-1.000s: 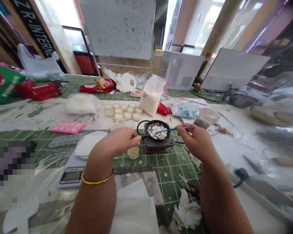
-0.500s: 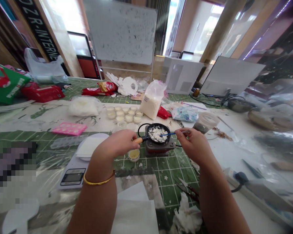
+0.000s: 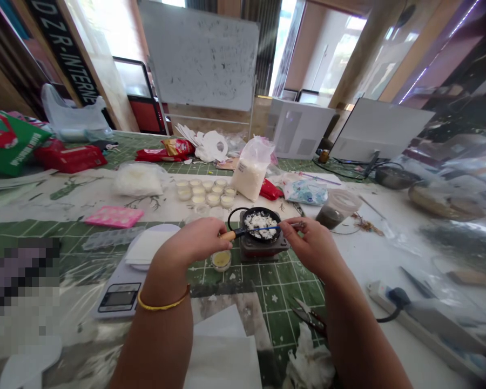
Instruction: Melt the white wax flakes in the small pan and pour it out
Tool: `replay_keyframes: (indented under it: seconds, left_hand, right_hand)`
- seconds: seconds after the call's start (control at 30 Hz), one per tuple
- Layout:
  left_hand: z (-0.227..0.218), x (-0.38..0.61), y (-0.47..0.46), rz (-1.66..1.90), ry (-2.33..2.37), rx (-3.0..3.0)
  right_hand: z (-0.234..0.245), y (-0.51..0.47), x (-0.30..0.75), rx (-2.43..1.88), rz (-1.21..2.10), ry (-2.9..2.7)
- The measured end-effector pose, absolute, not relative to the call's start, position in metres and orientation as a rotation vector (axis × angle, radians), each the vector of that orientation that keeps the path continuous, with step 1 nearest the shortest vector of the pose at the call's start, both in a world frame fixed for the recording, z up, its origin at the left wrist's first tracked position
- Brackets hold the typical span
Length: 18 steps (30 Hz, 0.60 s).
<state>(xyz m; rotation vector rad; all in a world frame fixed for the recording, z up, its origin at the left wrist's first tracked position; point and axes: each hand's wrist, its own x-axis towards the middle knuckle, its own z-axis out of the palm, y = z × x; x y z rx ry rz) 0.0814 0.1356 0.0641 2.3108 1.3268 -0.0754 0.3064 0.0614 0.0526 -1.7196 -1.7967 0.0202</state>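
A: Hands first, via the head camera. What do I log for my left?

B: My left hand (image 3: 198,237) is narrowed, thumb and fingers clasped on the wooden handle (image 3: 228,236) of the small black pan (image 3: 263,209). A yellow bangle (image 3: 164,307) circles that arm near the wrist.

A: And my right?

B: My right hand (image 3: 308,235) is narrowed too, pinching a thin blue rod (image 3: 263,228). The rod reaches over the rim to the white pieces (image 3: 261,220) in the pan. I cannot tell how deep its tip sits.

A: Pan position?

B: Between both hands, over the squat burner (image 3: 263,252). I cannot tell whether its base sits flat.

A: Close surroundings?

B: A small jar (image 3: 221,261) with yellowish contents stands in front of the burner, on its left. Beyond the pan I note a cluster of pale-filled cups (image 3: 206,192) and, just beside them, an upright clear bag (image 3: 249,181) of white material. A plastic cup (image 3: 342,200) with dark contents is past my right hand.

A: Further out?

B: Left: a scale (image 3: 117,278) bearing white sheets (image 3: 152,248), and a pink mould (image 3: 114,216). Right: scissors (image 3: 310,313) near crumpled tissue (image 3: 310,362). Far back: a whiteboard (image 3: 202,59) with faint marks.
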Motion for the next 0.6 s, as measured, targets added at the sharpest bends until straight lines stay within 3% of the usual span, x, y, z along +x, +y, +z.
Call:
replay_keyframes:
  seconds: [0.6]
  left_hand:
    - [0.067, 0.083, 0.135, -0.068, 1.323, 2.312]
  right_hand:
    - [0.061, 0.056, 0.319, -1.885, -0.060, -1.737]
